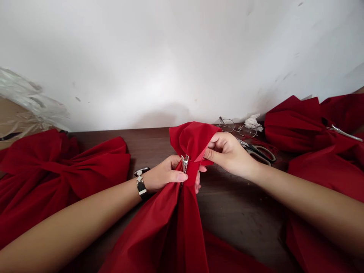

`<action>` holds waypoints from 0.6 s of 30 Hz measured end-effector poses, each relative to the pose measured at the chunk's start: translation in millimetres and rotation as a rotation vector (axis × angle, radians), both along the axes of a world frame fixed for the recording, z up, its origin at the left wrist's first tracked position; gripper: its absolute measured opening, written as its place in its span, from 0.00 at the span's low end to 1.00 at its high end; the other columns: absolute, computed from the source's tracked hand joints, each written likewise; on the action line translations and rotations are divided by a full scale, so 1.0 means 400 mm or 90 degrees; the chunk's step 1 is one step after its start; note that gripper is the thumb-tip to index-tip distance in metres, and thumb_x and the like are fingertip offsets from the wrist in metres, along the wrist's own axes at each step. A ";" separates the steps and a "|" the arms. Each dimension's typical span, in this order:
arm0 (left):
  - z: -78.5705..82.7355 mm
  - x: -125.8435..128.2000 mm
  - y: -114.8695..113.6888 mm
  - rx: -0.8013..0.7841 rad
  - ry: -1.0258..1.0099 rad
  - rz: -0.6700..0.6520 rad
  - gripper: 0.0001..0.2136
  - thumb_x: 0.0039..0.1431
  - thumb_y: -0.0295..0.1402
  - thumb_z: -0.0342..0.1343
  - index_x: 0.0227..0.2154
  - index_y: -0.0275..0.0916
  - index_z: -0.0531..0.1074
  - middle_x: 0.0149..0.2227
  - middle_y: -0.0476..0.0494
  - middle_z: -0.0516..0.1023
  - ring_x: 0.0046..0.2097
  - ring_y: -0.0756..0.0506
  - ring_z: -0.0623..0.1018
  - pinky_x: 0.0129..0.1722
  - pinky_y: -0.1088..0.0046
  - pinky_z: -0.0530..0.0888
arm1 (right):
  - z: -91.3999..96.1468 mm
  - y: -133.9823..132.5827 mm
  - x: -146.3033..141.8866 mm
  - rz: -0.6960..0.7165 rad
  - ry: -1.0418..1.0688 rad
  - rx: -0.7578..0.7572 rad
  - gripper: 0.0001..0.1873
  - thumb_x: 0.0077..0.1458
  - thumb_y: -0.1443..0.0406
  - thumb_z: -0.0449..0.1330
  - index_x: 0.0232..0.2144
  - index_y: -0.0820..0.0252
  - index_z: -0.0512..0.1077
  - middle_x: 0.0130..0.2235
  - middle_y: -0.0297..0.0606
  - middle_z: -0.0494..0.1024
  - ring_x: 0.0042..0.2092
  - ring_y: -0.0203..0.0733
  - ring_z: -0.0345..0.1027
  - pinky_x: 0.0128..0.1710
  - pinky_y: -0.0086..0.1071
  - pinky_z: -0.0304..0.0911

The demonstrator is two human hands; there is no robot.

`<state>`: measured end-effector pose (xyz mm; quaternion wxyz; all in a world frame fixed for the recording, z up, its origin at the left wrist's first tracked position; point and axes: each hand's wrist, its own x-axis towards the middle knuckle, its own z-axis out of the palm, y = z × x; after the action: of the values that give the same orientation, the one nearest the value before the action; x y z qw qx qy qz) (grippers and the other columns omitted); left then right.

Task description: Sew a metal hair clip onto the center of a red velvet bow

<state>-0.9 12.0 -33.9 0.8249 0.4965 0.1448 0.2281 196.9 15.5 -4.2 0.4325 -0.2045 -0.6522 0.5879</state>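
Note:
A red cloth bow rises from the near edge of the dark wooden table. My left hand is closed round its gathered middle, thumb pressed beside a silver metal clip on the cloth. A black wrist strap sits on that arm. My right hand pinches the red band that wraps over the top of the gathered part, holding it folded down.
A finished red bow lies at the left, more red bows at the right with a metal clip on one. Scissors, glasses and crumpled tissue lie by the white wall. Plastic wrap over cardboard sits far left.

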 end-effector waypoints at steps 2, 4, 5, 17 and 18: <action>-0.001 -0.003 -0.001 0.000 -0.001 -0.002 0.15 0.52 0.36 0.63 0.43 0.36 0.77 0.33 0.43 0.78 0.34 0.45 0.80 0.42 0.64 0.76 | -0.001 -0.002 -0.001 -0.003 -0.002 0.016 0.12 0.55 0.62 0.64 0.27 0.65 0.69 0.24 0.33 0.74 0.26 0.28 0.68 0.26 0.20 0.63; 0.000 -0.003 -0.002 0.007 0.004 0.010 0.15 0.53 0.36 0.63 0.43 0.36 0.77 0.33 0.44 0.79 0.34 0.46 0.80 0.43 0.65 0.76 | -0.004 -0.006 -0.003 -0.020 -0.009 0.037 0.13 0.56 0.61 0.63 0.26 0.65 0.67 0.23 0.33 0.73 0.26 0.29 0.68 0.26 0.22 0.63; 0.001 -0.003 -0.002 0.015 0.012 0.022 0.15 0.53 0.36 0.63 0.43 0.37 0.77 0.33 0.44 0.79 0.34 0.46 0.80 0.43 0.65 0.76 | -0.008 -0.009 -0.004 -0.033 -0.014 0.050 0.13 0.57 0.61 0.62 0.27 0.64 0.66 0.23 0.32 0.72 0.26 0.30 0.68 0.26 0.22 0.63; 0.004 -0.004 0.001 0.039 0.013 0.028 0.15 0.53 0.36 0.62 0.44 0.36 0.77 0.34 0.43 0.77 0.34 0.45 0.78 0.42 0.65 0.74 | -0.037 -0.024 -0.002 -0.078 -0.082 0.119 0.05 0.67 0.65 0.47 0.36 0.60 0.60 0.29 0.32 0.68 0.29 0.30 0.66 0.32 0.26 0.65; 0.004 -0.004 0.001 0.035 0.009 0.026 0.15 0.53 0.35 0.62 0.43 0.35 0.77 0.34 0.43 0.77 0.34 0.45 0.78 0.43 0.65 0.74 | -0.039 -0.023 -0.003 -0.075 -0.067 0.102 0.05 0.67 0.65 0.47 0.37 0.60 0.60 0.29 0.31 0.68 0.28 0.30 0.65 0.31 0.26 0.64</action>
<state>-2.4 12.3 -32.5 0.8052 0.5176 0.1544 0.2449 195.7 6.2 -19.7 0.4466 -0.2379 -0.7059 0.4956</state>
